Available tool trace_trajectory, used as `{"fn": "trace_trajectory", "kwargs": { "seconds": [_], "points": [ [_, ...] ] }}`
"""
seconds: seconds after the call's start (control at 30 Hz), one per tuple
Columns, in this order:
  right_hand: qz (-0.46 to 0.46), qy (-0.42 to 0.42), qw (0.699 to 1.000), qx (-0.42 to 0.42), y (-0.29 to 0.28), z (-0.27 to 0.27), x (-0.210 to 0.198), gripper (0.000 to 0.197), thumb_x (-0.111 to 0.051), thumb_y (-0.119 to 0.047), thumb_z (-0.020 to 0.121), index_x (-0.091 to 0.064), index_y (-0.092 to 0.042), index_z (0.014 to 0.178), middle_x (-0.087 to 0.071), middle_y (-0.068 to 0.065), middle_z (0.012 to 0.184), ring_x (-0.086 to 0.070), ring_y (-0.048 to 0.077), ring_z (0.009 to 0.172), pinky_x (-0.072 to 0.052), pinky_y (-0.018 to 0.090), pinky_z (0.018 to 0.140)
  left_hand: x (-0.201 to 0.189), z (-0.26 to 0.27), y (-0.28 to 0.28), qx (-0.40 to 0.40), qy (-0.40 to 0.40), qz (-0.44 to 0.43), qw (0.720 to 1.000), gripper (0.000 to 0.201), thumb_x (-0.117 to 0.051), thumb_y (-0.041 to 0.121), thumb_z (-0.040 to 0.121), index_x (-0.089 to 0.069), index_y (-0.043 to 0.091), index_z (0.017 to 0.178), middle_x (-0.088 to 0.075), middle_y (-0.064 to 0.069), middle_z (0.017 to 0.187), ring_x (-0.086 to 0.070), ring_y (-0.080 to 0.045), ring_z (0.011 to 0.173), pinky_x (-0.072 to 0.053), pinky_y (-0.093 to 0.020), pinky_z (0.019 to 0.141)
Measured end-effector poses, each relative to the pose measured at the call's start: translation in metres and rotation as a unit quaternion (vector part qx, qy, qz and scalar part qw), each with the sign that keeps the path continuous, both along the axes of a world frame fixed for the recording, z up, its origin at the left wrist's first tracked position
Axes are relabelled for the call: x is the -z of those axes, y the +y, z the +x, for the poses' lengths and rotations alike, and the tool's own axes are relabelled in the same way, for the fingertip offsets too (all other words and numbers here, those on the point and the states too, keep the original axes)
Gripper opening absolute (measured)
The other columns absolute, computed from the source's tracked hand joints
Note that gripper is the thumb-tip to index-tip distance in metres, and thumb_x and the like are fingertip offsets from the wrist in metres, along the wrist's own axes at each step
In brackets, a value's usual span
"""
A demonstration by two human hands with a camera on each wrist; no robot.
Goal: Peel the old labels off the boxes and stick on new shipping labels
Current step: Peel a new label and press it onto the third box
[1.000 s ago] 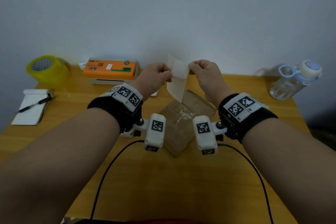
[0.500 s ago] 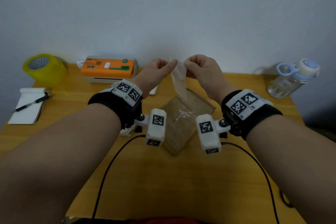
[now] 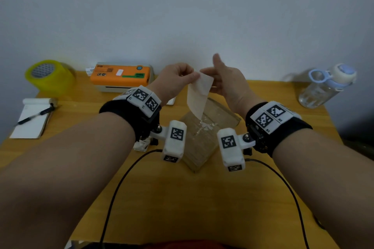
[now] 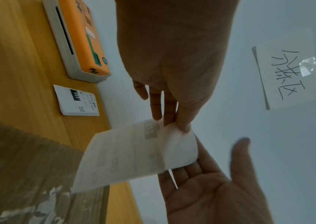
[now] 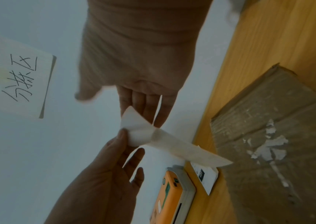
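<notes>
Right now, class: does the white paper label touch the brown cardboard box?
Apart. The right wrist view shows the white paper label hanging clear above the brown cardboard box.

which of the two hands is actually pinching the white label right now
The left hand: its thumb and fingertips pinch the top corner of the white label above the cardboard box. The right hand is spread open beside it, fingers straight.

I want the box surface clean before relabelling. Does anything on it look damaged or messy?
Yes. The brown cardboard box carries torn white paper scraps stuck on its top face, apparently leftovers of a peeled label. The left hand pinches a white label sheet above it.
</notes>
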State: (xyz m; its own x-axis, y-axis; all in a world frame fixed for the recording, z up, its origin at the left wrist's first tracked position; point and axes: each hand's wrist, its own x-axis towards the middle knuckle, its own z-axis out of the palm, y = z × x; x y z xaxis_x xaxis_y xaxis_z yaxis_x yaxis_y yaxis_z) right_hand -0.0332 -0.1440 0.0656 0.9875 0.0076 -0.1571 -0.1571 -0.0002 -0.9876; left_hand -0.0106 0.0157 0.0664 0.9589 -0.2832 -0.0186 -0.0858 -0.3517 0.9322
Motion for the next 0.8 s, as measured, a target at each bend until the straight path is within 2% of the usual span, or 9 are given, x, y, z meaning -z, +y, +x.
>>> {"fn": "trace_trajectory", "kwargs": {
  "seconds": [0.13, 0.3, 0.37, 0.47, 0.53, 0.63, 0.67, 0.8],
  "points": [
    [-0.098, -0.056, 0.993, -0.021, 0.0, 0.001, 0.003, 0.021, -0.069, -0.025, 0.085, -0.07, -0.006, 0.092, -0.071, 0.009, 0.089, -0.068, 0.019, 0.084, -0.058, 0.039, 0.082, -0.006, -0.002, -0.003, 0.024, -0.047, 0.049, 0.997, 0.019, -0.056, 0.02, 0.094, -0.059, 0.005, 0.084, -0.044, 0.006, 0.06, -0.041, 0.005, 0.042, -0.032, -0.006, 0.043],
    [-0.093, -0.036, 0.995, 0.001, 0.0, 0.006, 0.003, 0.016, -0.069, -0.021, 0.085, -0.069, -0.005, 0.087, -0.068, 0.01, 0.088, -0.064, 0.02, 0.085, -0.055, 0.038, 0.084, -0.007, -0.004, -0.003, 0.022, -0.048, 0.057, 0.997, 0.021, -0.053, 0.018, 0.095, -0.062, 0.0, 0.088, -0.042, 0.007, 0.058, -0.04, 0.005, 0.04, -0.03, -0.006, 0.043],
    [-0.076, -0.018, 0.997, 0.015, 0.003, 0.008, 0.004, 0.013, -0.067, -0.018, 0.086, -0.067, -0.006, 0.083, -0.066, 0.01, 0.087, -0.062, 0.02, 0.084, -0.053, 0.039, 0.085, -0.005, -0.005, -0.004, 0.011, -0.035, 0.034, 0.999, 0.019, -0.053, 0.015, 0.095, -0.06, 0.001, 0.084, -0.044, 0.005, 0.059, -0.04, 0.004, 0.043, -0.032, -0.007, 0.048],
    [-0.043, 0.006, 0.998, 0.033, 0.006, 0.009, 0.004, 0.014, -0.066, -0.016, 0.087, -0.065, -0.009, 0.075, -0.064, 0.009, 0.085, -0.059, 0.02, 0.083, -0.051, 0.038, 0.084, 0.001, -0.005, -0.003, -0.007, -0.011, 0.0, 1.0, 0.02, -0.054, 0.014, 0.094, -0.056, 0.01, 0.074, -0.049, 0.001, 0.067, -0.044, -0.006, 0.063, -0.039, -0.022, 0.066],
    [-0.028, 0.018, 0.998, 0.045, 0.006, 0.009, 0.004, 0.016, -0.065, -0.017, 0.087, -0.065, -0.011, 0.073, -0.065, 0.008, 0.085, -0.059, 0.02, 0.084, -0.051, 0.038, 0.084, 0.004, -0.005, -0.002, -0.016, 0.008, -0.02, 1.0, 0.022, -0.054, 0.015, 0.094, -0.054, 0.015, 0.072, -0.05, 0.003, 0.069, -0.046, -0.008, 0.069, -0.04, -0.024, 0.071],
    [-0.016, 0.024, 0.998, 0.055, 0.006, 0.01, 0.005, 0.016, -0.063, -0.017, 0.089, -0.065, -0.012, 0.074, -0.066, 0.006, 0.086, -0.06, 0.021, 0.085, -0.051, 0.041, 0.087, 0.006, -0.006, 0.0, -0.025, 0.022, -0.036, 0.999, 0.024, -0.054, 0.016, 0.094, -0.052, 0.017, 0.071, -0.049, 0.005, 0.069, -0.046, 0.001, 0.061, -0.038, -0.01, 0.059],
    [-0.019, 0.023, 0.998, 0.051, 0.007, 0.01, 0.005, 0.015, -0.062, -0.017, 0.089, -0.065, -0.011, 0.076, -0.066, 0.007, 0.087, -0.06, 0.021, 0.086, -0.051, 0.042, 0.089, 0.007, -0.006, 0.0, -0.031, 0.026, -0.037, 0.999, 0.023, -0.054, 0.016, 0.094, -0.052, 0.016, 0.071, -0.049, 0.004, 0.07, -0.046, 0.002, 0.06, -0.038, -0.009, 0.056],
    [-0.065, -0.012, 0.998, 0.011, 0.009, 0.008, 0.005, 0.015, -0.059, -0.018, 0.092, -0.067, -0.005, 0.089, -0.066, 0.012, 0.093, -0.06, 0.022, 0.087, -0.052, 0.043, 0.088, 0.007, -0.004, 0.001, -0.053, 0.036, -0.024, 0.998, 0.019, -0.054, 0.02, 0.094, -0.057, 0.014, 0.076, -0.054, 0.001, 0.077, -0.047, -0.005, 0.069, -0.037, -0.015, 0.058]
  ]
}}
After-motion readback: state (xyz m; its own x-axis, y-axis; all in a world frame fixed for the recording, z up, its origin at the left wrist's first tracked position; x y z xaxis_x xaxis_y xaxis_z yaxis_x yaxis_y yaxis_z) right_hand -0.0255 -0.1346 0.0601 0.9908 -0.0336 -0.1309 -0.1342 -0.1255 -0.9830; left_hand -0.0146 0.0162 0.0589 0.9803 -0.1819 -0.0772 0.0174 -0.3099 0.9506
